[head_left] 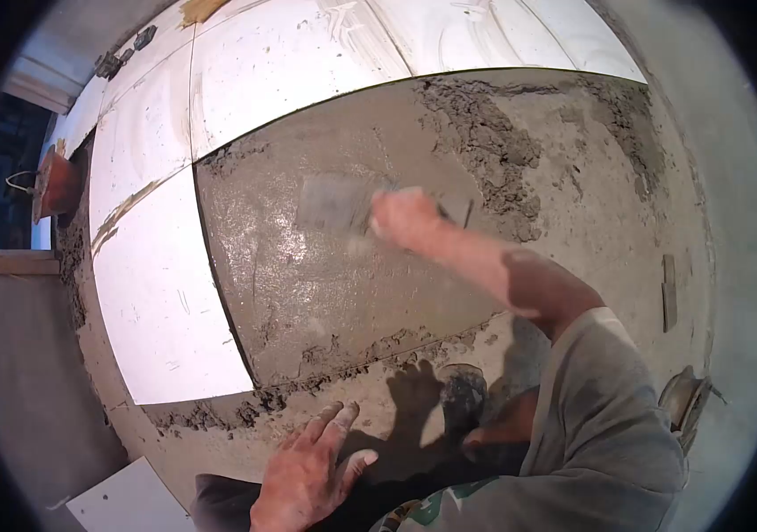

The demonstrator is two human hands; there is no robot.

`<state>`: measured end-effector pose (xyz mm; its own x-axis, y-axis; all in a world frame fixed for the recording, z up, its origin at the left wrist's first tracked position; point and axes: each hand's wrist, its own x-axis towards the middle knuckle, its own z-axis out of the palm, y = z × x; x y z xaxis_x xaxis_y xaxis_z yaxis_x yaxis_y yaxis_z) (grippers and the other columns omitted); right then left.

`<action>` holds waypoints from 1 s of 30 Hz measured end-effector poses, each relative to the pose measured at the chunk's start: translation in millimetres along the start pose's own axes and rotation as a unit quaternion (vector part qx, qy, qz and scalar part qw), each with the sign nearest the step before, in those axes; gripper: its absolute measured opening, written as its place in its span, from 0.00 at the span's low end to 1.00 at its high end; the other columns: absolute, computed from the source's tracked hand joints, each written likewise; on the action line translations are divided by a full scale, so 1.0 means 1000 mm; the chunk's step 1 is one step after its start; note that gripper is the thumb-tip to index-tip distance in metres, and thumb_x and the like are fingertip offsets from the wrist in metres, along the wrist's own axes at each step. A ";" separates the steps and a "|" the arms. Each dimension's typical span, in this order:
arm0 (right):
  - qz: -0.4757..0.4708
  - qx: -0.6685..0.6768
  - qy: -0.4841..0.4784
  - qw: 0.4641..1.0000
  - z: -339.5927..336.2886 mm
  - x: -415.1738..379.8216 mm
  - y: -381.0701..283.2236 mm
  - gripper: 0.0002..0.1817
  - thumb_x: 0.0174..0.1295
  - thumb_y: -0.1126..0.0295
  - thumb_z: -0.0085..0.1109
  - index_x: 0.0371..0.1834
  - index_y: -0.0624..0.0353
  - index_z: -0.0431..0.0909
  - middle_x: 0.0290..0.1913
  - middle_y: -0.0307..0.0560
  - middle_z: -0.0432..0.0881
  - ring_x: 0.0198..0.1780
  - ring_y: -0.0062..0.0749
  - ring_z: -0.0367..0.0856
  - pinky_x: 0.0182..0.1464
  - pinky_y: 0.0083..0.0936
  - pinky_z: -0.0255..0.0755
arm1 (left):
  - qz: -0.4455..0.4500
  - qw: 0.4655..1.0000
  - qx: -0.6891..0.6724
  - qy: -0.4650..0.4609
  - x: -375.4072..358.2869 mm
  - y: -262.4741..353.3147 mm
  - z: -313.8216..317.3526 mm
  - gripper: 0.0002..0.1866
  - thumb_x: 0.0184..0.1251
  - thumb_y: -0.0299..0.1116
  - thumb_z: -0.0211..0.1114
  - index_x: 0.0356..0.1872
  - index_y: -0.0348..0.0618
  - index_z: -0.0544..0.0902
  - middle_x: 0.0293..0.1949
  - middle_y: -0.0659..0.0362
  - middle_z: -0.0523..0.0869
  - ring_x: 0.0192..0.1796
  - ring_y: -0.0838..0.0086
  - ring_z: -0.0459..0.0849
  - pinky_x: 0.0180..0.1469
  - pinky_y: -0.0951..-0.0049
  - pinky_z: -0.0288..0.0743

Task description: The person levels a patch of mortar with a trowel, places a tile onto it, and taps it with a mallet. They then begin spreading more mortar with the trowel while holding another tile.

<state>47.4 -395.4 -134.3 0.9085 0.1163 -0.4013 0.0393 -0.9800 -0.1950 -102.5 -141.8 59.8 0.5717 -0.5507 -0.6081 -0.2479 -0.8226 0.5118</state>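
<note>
Floor bay of wet grey mortar bed (325, 266), white laid tiles (161, 293) bordering it. Right hand (407, 220) clenched round a blurred flat steel trowel (336, 204), blade low on the bed centre, likely smoothing. Left hand (308, 474) holds nothing, fingers splayed near the bed's front edge, probably bracing.

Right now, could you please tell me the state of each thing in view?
Right hand: gripping a trowel, blurred.
Left hand: open, fingers spread, holding nothing.
Mortar bed: wet, smoothed; rough lumps at the edges.
White tiles: laid flat beside the mortar.
Bucket: upright.
</note>
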 end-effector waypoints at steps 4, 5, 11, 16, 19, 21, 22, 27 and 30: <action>0.081 0.005 0.034 0.996 -0.014 0.031 0.046 0.17 0.65 0.61 0.53 0.46 0.65 0.78 0.42 0.56 0.85 0.45 0.46 0.86 0.44 0.39 0.82 | -0.012 1.000 0.011 -0.017 0.011 -0.012 0.005 0.32 0.66 0.51 0.63 0.65 0.41 0.71 0.60 0.40 0.75 0.59 0.45 0.77 0.60 0.56 0.72; 0.102 0.002 0.038 0.994 -0.018 0.034 0.054 0.18 0.65 0.59 0.53 0.45 0.65 0.80 0.44 0.56 0.85 0.47 0.47 0.85 0.48 0.39 0.80 | -0.009 1.000 0.016 -0.018 0.011 -0.013 0.006 0.32 0.66 0.51 0.63 0.65 0.41 0.71 0.60 0.40 0.75 0.59 0.45 0.77 0.60 0.56 0.73; 0.223 0.046 0.054 0.972 -0.030 0.040 0.103 0.22 0.62 0.53 0.57 0.47 0.62 0.82 0.49 0.59 0.84 0.53 0.47 0.82 0.54 0.40 0.77 | -0.007 1.000 0.017 -0.006 -0.004 -0.016 0.002 0.32 0.66 0.51 0.63 0.65 0.41 0.71 0.59 0.40 0.76 0.58 0.45 0.77 0.59 0.55 0.73; 0.320 0.083 0.052 0.942 -0.016 0.010 0.136 0.27 0.61 0.50 0.57 0.51 0.64 0.81 0.51 0.60 0.82 0.55 0.50 0.81 0.57 0.41 0.75 | 0.011 0.999 -0.027 0.028 -0.028 -0.020 0.002 0.30 0.66 0.45 0.64 0.65 0.41 0.71 0.59 0.42 0.76 0.57 0.47 0.77 0.58 0.57 0.73; 0.376 0.107 0.092 0.916 -0.009 0.003 0.145 0.25 0.62 0.52 0.55 0.51 0.63 0.81 0.54 0.57 0.82 0.58 0.49 0.79 0.57 0.40 0.74 | 0.041 0.997 -0.026 0.052 -0.034 -0.031 0.008 0.28 0.67 0.40 0.64 0.65 0.40 0.71 0.60 0.43 0.76 0.56 0.48 0.78 0.57 0.58 0.73; 0.367 0.155 0.104 0.911 -0.013 0.003 0.144 0.26 0.60 0.52 0.55 0.50 0.65 0.81 0.54 0.61 0.81 0.58 0.52 0.79 0.58 0.41 0.73 | 0.058 0.996 -0.020 0.060 -0.036 -0.035 0.008 0.28 0.67 0.39 0.64 0.65 0.40 0.71 0.60 0.42 0.76 0.56 0.47 0.78 0.57 0.58 0.73; 0.368 0.155 0.105 0.911 -0.014 0.007 0.138 0.26 0.60 0.52 0.55 0.50 0.65 0.81 0.54 0.61 0.81 0.58 0.52 0.79 0.58 0.41 0.73 | 0.039 0.998 -0.035 0.043 -0.036 -0.037 0.008 0.28 0.67 0.39 0.65 0.65 0.40 0.71 0.60 0.42 0.76 0.57 0.47 0.78 0.58 0.57 0.73; 0.277 0.186 0.103 0.937 0.011 0.065 0.099 0.26 0.55 0.54 0.55 0.48 0.66 0.82 0.53 0.62 0.81 0.56 0.55 0.79 0.58 0.40 0.73 | -0.021 1.000 -0.018 0.004 -0.038 -0.035 -0.004 0.33 0.63 0.50 0.66 0.63 0.39 0.72 0.59 0.41 0.77 0.60 0.45 0.76 0.60 0.56 0.72; 0.247 0.176 0.044 0.952 -0.004 0.047 0.050 0.24 0.55 0.57 0.55 0.49 0.65 0.82 0.52 0.61 0.82 0.56 0.53 0.80 0.58 0.40 0.74 | 0.020 0.997 -0.059 0.050 -0.040 -0.042 -0.003 0.28 0.66 0.39 0.65 0.64 0.39 0.71 0.60 0.40 0.76 0.59 0.46 0.77 0.59 0.56 0.72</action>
<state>93.2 -439.6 -159.3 0.8124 -0.3735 -0.4479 -0.5289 -0.7954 -0.2961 -112.5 -84.5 64.3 0.6392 -0.5614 -0.5256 -0.1816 -0.7743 0.6062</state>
